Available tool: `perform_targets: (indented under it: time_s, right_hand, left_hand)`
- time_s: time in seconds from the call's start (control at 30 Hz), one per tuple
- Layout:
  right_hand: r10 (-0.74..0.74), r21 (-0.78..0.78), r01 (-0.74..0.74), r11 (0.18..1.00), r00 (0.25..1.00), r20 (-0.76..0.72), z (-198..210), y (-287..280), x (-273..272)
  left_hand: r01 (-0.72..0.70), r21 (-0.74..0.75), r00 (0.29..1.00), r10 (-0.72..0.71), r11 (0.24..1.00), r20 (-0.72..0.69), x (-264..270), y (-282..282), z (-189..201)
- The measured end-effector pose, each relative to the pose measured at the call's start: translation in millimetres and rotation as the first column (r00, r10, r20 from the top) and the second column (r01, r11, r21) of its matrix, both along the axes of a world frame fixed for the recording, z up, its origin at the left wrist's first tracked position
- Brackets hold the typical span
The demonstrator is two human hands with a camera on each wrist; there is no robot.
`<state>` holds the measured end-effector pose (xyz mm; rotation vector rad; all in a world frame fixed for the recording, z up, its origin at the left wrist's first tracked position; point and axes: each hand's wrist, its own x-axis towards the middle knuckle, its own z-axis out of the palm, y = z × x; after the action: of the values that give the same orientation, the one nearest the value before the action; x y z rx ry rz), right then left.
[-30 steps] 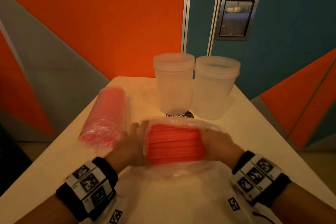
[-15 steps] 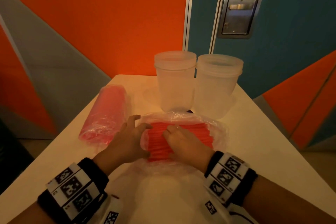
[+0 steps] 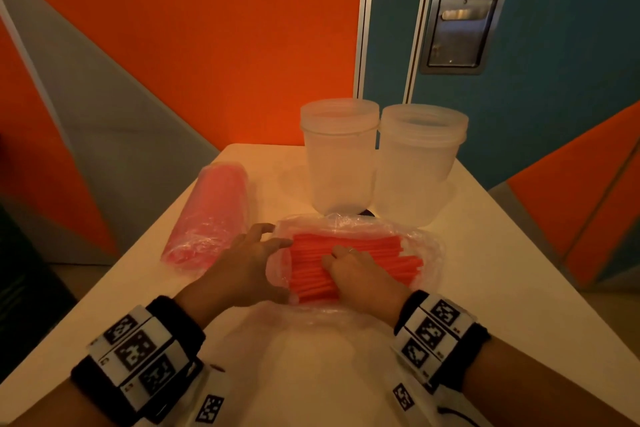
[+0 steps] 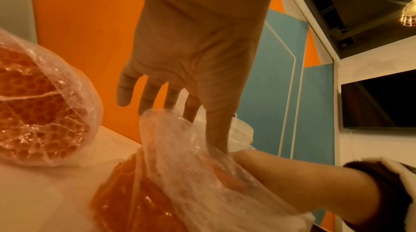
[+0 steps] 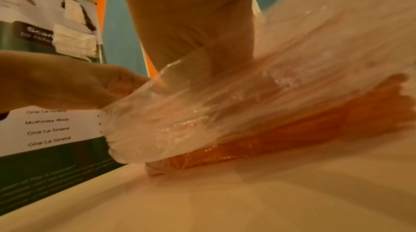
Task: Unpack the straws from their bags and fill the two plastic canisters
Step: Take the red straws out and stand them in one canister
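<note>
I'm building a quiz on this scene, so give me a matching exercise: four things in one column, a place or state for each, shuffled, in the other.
Things:
1. pink bag
2. open bag
3. canisters
4. right hand

Places or states:
A. upright at the table's far edge, no straws inside
B. lies unopened at the left
C. rests on the orange straws
D. lies crosswise in the middle, film peeled back

Pairs: 1-B, 2-D, 3-A, 4-C
</note>
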<state>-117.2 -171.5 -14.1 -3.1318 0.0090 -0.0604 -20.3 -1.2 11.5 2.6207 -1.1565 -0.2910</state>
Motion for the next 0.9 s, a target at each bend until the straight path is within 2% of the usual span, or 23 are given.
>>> perform_targets:
  time_s: [0.13,0.2,0.3,0.37,0.43,0.53,0.6,0.77,0.83,0.9]
  right_hand:
    - [-0.004,0.109,-0.002,0.994,0.999,0.052,11,-14,-8]
    - [0.007,0.213,-0.026,0.977,0.996,0.092,13,-21,-10]
    - [0.003,0.405,-0.071,0.912,0.986,0.165,21,-28,-14]
    - [-0.065,0.566,-0.096,0.819,0.964,0.257,33,-32,-19]
    - [-0.166,0.704,-0.136,0.697,0.924,0.343,47,-36,-26]
    - [-0.337,0.856,-0.246,0.454,0.842,0.421,66,-41,-35]
    - [-0.464,0.893,-0.299,0.335,0.773,0.433,73,-46,-37]
    - [-0.705,0.906,-0.330,0.265,0.575,0.416,74,-57,-45]
    - [-0.747,0.912,-0.329,0.246,0.534,0.395,72,-63,-50]
    - [-0.761,0.917,-0.332,0.223,0.528,0.377,70,-68,-56]
  left_hand:
    - [0.041,0.077,0.998,-0.036,0.996,-0.060,8,7,7]
    - [0.056,0.055,0.996,-0.052,0.997,-0.068,5,6,11]
    - [0.021,-0.187,0.996,-0.037,0.982,-0.080,0,-2,19]
    - [-0.001,-0.402,1.000,0.010,0.916,0.019,1,-10,25]
    - [0.038,-0.482,0.987,0.043,0.875,0.156,-2,-22,33]
    - [0.142,-0.318,0.975,-0.078,0.937,0.206,-15,-50,32]
    - [0.210,-0.170,0.961,-0.172,0.963,0.215,-27,-71,21]
    - [0.327,0.060,0.914,-0.332,0.943,0.236,-48,-110,-19]
    - [0.299,0.117,0.915,-0.319,0.947,0.248,-49,-118,-30]
    - [0.280,0.114,0.922,-0.300,0.953,0.246,-50,-122,-34]
